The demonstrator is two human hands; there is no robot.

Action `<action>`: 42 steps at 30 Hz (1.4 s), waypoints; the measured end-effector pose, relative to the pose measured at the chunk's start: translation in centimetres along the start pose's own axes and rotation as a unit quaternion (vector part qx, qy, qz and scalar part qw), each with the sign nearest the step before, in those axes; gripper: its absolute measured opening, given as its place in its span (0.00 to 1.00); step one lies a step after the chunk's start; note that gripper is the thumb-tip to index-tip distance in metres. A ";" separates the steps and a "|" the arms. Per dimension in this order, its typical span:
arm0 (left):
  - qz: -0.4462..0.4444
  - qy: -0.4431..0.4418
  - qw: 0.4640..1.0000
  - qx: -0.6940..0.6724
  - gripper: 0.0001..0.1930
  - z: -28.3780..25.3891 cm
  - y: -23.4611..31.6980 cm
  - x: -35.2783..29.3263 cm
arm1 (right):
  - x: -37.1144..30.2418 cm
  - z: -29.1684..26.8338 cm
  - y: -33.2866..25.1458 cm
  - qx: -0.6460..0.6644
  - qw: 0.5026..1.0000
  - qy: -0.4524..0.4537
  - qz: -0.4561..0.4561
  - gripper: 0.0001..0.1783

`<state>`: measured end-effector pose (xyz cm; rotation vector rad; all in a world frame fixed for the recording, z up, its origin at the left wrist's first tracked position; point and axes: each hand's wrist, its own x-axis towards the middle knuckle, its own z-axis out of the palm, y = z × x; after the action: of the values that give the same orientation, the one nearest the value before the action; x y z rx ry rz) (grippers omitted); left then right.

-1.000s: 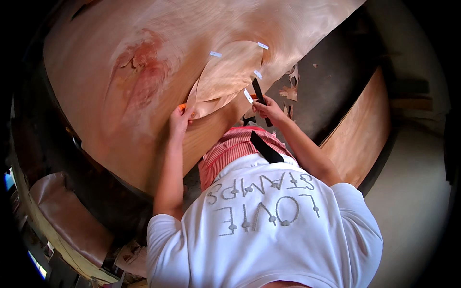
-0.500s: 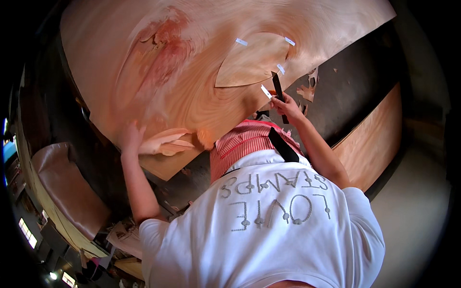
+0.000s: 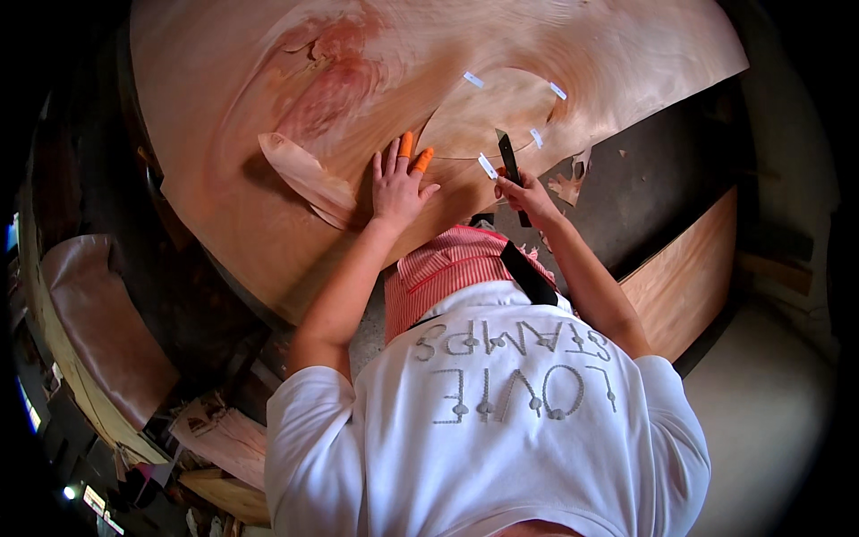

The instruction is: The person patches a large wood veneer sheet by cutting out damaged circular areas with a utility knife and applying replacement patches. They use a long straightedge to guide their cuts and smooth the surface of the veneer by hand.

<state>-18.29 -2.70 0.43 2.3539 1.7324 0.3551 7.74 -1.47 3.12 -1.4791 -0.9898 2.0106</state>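
Note:
A large, swirly-grained wood veneer sheet (image 3: 224, 215) is spread before me. My left hand (image 3: 398, 195) lies on it with fingers spread, two of them wearing orange finger covers (image 3: 423, 160). To its left rests a loose, curled veneer strip (image 3: 309, 179), one end close to the wrist. In my right hand (image 3: 531, 197), a flat black knife (image 3: 508, 159) with a slanted tip is gripped, pointing away from me. A white tape piece (image 3: 487, 166) shows at those fingertips; whether they hold it is unclear. An oval veneer patch (image 3: 488, 107) sits just beyond, with white tape pieces (image 3: 473, 80) along its edge.
A torn veneer scrap (image 3: 570, 185) lies on the dark surface (image 3: 640, 152) to the right. Another veneer sheet (image 3: 684, 277) stands at the lower right. At far left there is a curved brown sheet (image 3: 103, 322), with more pale scraps (image 3: 224, 438) below it.
My left hand has moved right and away from me, from the sheet's near left edge to beside the patch. The curled strip now lies farther up. My right hand still grips the knife.

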 end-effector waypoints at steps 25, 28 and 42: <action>-0.048 0.026 0.961 -0.271 0.20 0.0 -1.2 -0.2 | 8.6 6.4 0.2 -0.154 0.983 0.090 -0.046 0.12; -0.049 0.002 0.970 -0.239 0.23 -0.2 -1.1 0.0 | 8.3 6.3 -0.2 -0.177 0.979 0.091 -0.048 0.12; -0.006 -0.037 0.980 -0.194 0.22 0.5 -1.8 -0.5 | 8.3 7.3 -0.6 -0.150 0.985 0.085 -0.033 0.11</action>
<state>-19.93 -2.63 -0.63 2.0493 1.4861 0.5413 -1.90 2.78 -0.40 -1.7143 -1.2909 1.7111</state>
